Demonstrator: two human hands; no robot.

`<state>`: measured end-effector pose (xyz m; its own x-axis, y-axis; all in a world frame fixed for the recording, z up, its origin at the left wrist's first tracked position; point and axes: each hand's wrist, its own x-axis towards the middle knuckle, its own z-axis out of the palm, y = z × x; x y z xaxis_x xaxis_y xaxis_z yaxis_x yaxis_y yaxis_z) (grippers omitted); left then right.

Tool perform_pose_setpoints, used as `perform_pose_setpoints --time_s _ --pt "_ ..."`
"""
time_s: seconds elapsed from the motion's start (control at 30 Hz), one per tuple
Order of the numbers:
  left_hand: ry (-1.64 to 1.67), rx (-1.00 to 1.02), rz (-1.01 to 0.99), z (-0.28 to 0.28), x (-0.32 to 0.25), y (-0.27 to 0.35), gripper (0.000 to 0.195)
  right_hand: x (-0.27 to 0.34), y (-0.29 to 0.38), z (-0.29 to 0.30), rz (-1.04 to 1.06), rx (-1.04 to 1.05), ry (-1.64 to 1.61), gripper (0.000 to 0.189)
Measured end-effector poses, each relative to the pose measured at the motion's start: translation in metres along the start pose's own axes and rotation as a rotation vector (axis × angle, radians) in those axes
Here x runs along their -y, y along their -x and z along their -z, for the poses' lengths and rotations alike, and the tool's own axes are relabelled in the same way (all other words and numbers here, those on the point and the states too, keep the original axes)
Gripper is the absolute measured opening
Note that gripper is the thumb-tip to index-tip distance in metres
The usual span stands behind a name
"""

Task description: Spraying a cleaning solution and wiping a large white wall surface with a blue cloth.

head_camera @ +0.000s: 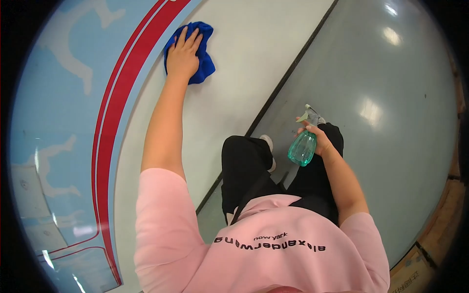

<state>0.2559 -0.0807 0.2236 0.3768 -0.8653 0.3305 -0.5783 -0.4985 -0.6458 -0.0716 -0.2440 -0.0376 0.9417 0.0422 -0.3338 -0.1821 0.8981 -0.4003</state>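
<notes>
My left hand [183, 60] holds a crumpled blue cloth [207, 69] pressed against a smooth white surface [234, 73], its fingers spread over the fabric. The cloth lies close to the pale blue edge of a graphic panel with a red band [128, 73]. In my right hand [318, 138] is a translucent green spray bottle [302, 148], gripped around its neck below a pale trigger head. The bottle is slightly tilted in front of my bent, black-trousered legs. How much liquid it contains, I cannot tell.
A dark strip [285, 78] runs diagonally between the white surface and the shiny grey floor [395, 146]. My knees and light shoes are close to this strip. Brown boxes or boards [412, 269], one bearing writing, stand at the lower right.
</notes>
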Motion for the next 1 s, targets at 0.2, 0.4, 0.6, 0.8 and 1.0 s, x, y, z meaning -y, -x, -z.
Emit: perform_pose_setpoints --time_s 0.2,0.4,0.6,0.8,1.0 --pt "0.116 0.043 0.009 -0.006 -0.004 0.022 0.063 0.001 0.003 -0.007 0.009 0.007 -0.026 0.061" --pt "0.088 0.200 0.114 -0.019 -0.005 0.143 0.063 0.000 0.002 -0.002 0.004 0.040 -0.062 0.055" --pt "-0.096 0.309 0.256 -0.003 0.007 0.295 0.058 0.004 -0.001 0.008 -0.032 0.045 0.018 0.056" --pt "-0.233 0.436 0.869 0.024 0.008 0.372 0.062 -0.002 -0.008 0.020 -0.038 -0.122 0.065 0.055" --pt "-0.149 0.099 0.895 0.037 0.018 0.332 0.065 0.001 -0.006 0.018 -0.071 0.017 0.075 0.050"
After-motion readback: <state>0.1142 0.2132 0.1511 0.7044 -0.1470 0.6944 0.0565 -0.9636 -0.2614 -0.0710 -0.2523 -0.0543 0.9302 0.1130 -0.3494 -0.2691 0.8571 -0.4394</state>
